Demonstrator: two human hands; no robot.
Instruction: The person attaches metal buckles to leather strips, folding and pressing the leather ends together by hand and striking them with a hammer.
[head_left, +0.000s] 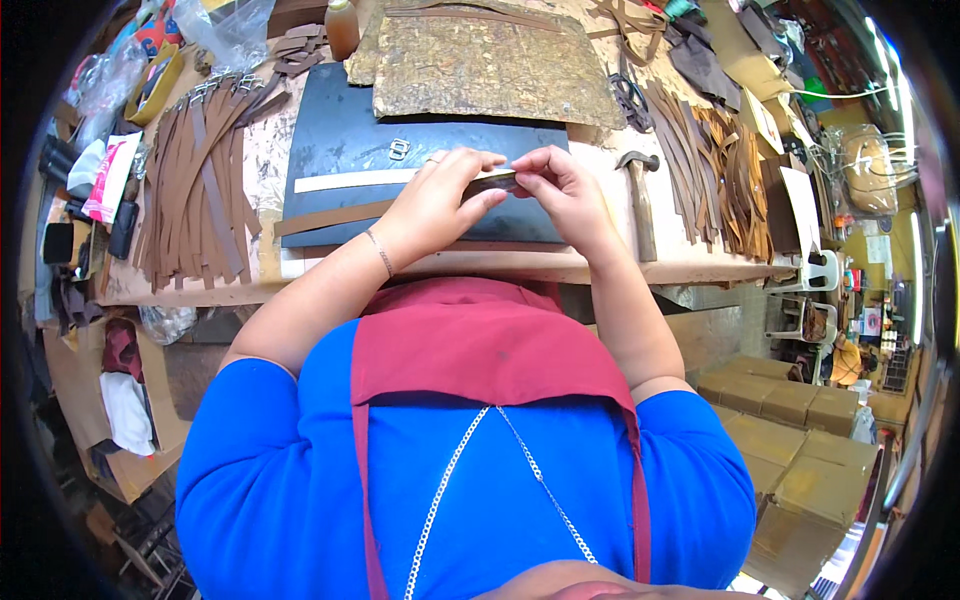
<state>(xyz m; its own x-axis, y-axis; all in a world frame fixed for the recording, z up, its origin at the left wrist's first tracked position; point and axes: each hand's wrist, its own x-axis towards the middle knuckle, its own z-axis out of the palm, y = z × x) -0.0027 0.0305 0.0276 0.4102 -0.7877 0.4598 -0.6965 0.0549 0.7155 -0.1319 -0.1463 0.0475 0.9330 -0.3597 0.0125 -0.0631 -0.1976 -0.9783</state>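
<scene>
A brown leather strap (335,217) lies across a dark blue-black work mat (330,120) and passes under my left hand (432,203). That hand is closed round the strap, its thumb on the near side and its fingers on the far side. My right hand (568,198) pinches the strap's darker right end between thumb and fingertips; the very tip is partly hidden there. Just beyond the strap, a white strip (345,181) runs roughly alongside it, its right part covered by my left hand. Farther back on the mat rests a small metal buckle (398,149), touched by neither hand.
To my right lies a wooden-handled hammer (642,205), with black scissors (629,102) beyond it. Brown strap bundles flank the mat, one at left (190,190), others at right (690,150). A worn board (490,65) and a bottle (342,30) stand behind.
</scene>
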